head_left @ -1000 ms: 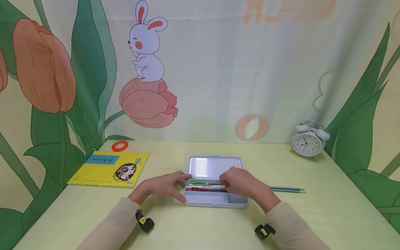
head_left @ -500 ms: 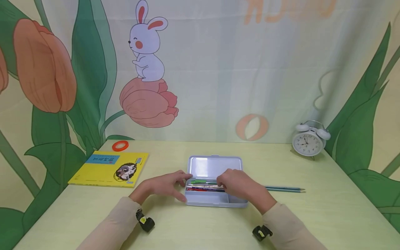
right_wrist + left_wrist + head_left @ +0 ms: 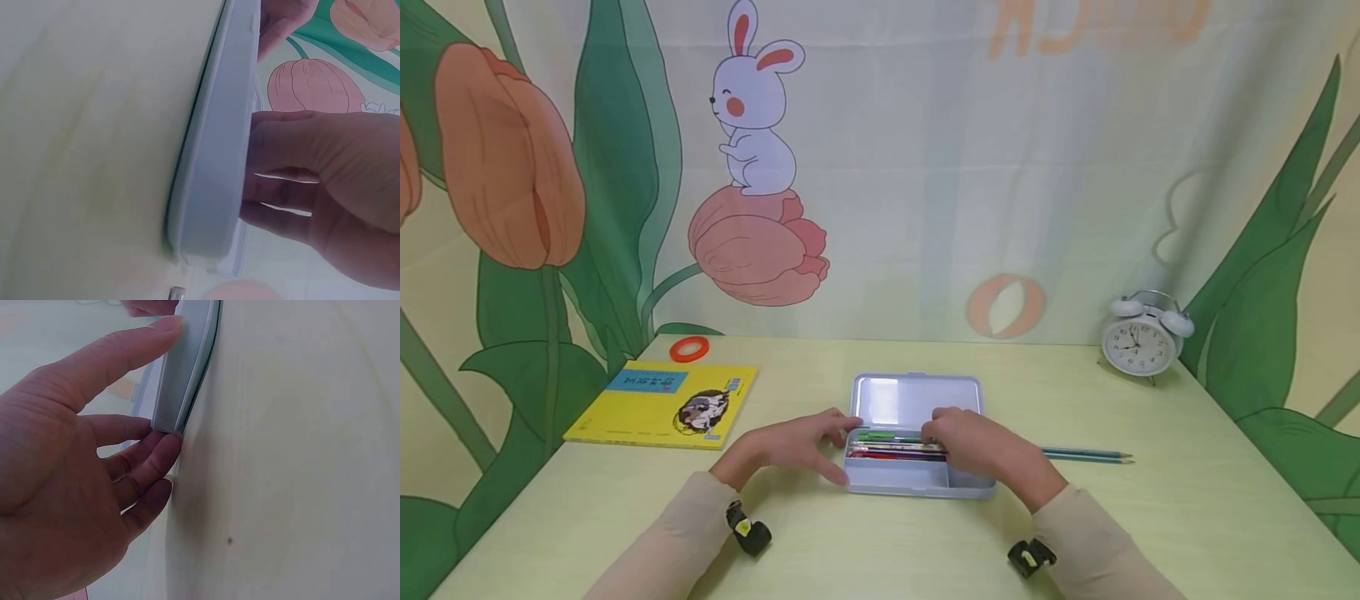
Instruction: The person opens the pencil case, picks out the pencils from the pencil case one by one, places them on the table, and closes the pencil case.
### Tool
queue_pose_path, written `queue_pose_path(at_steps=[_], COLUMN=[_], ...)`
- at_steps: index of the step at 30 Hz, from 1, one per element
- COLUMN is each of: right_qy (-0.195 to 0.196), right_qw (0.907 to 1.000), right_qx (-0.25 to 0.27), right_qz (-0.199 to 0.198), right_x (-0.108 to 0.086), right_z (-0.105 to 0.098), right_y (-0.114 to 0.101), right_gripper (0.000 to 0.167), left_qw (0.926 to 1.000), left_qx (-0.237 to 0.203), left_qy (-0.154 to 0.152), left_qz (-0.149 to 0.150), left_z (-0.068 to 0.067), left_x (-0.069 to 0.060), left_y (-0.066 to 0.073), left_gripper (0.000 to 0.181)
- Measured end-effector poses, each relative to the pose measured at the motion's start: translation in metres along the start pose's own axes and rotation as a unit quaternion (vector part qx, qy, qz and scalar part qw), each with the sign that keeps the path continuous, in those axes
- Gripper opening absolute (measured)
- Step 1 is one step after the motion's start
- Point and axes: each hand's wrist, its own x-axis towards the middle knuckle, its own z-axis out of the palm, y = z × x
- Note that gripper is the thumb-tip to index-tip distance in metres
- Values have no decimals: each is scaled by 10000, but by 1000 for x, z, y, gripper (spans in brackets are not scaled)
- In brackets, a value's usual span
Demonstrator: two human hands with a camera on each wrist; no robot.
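Head view, and what fills most of it from where I stand is a pale printed curtain (image 3: pixel 895 200) with tulips and a white rabbit, hung behind and along the sides as if to dress this corner like a nursery. Below it spreads a pale yellow-green desk (image 3: pixel 880 550), on which everything else lies. A yellow book (image 3: pixel 647 417) sits flat on the left, well apart from the work, perhaps to leave elbow room. Midway across is the pencil case (image 3: pixel 917 492), its lid (image 3: pixel 917 402) folded back toward the curtain, baring the compartments. The left hand (image 3: pixel 790 442) spans the case's left end, thumb on the front wall and fingers at the end; I take that as steadying it. The right hand (image 3: pixel 981 442) dips in from the other side, over the back compartment; its fingertips are hidden, so I cannot tell whether they pinch anything. A white alarm clock (image 3: pixel 1141 346) stands at the far right, its dial turned toward the person. Two pencils (image 3: pixel 1090 455) lie on the desk right of the case, points outward. Near the book is a red ring (image 3: pixel 688 349). Smallest are the pens (image 3: pixel 887 447), laid lengthwise along the back compartment, which seems shaped for them.
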Motion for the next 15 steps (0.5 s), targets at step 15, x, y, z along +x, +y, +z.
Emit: queue_pose_path(at_steps=[15], right_qy=[250], right_qw=[9990], right_qx=[-347], right_qz=[-94], right_x=[2], right_z=[1], right_y=[3], right_gripper=[18], left_qw=[9999], left_qx=[-94], left_qy=[-23], left_qz=[-39], left_z=[1], left_x=[-1], left_y=[0], left_gripper=[88])
